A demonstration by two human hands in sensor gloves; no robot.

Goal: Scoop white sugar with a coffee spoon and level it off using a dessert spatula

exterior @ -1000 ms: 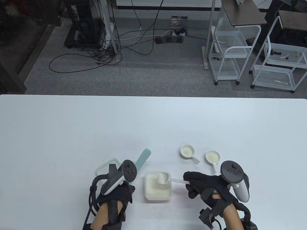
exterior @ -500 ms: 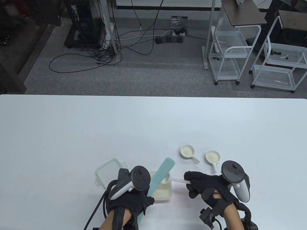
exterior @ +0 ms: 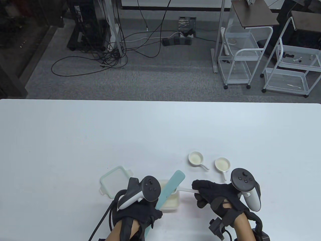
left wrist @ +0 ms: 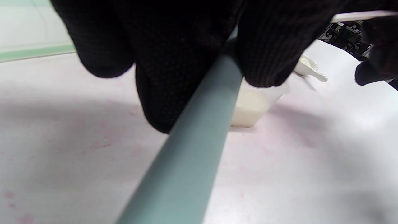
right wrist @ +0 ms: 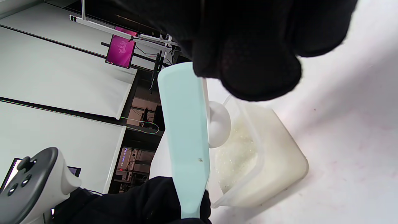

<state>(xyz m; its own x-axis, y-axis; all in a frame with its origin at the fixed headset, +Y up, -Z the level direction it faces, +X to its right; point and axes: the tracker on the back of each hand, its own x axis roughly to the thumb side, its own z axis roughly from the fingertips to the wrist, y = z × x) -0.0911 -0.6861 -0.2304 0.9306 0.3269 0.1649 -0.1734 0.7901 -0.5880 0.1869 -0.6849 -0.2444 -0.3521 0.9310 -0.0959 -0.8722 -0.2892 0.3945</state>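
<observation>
My left hand (exterior: 139, 213) grips the handle of the pale teal dessert spatula (exterior: 170, 188). Its blade lies across the bowl of the white coffee spoon (right wrist: 219, 124), above the square tub of white sugar (exterior: 173, 200). My right hand (exterior: 213, 197) pinches the spoon's thin white handle (exterior: 186, 190) and holds it level over the tub. In the right wrist view the spatula (right wrist: 185, 137) rests flat on the spoon's top over the sugar tub (right wrist: 267, 174). In the left wrist view the spatula handle (left wrist: 192, 155) runs out between my gloved fingers (left wrist: 174, 62).
The tub's pale green lid (exterior: 114, 179) lies left of the tub. Two small white handled dishes (exterior: 196, 158) (exterior: 222, 165) stand behind my right hand. The table's front edge is close below both wrists.
My left hand has brought the spatula from beside the lid over the tub and onto the spoon, then slid it a little to the right. My right hand and the spoon have stayed put.
</observation>
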